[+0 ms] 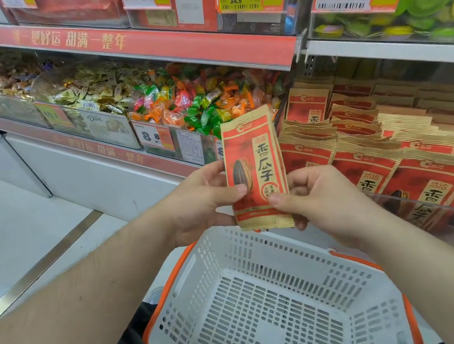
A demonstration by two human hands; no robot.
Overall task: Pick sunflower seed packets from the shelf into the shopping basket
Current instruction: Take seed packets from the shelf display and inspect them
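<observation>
One held packet (255, 168), one basket (264, 296)

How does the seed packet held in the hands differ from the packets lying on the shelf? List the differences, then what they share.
1. The held packet stands upright over the basket; the shelf packets lie tilted and overlapping.
2. The held packet is gripped by the left hand and right hand; the shelf packets are untouched.
Shared: the same red and tan printed design.

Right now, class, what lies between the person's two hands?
In the head view, one sunflower seed packet stands upright between the left hand and right hand, both pinching it.
</observation>
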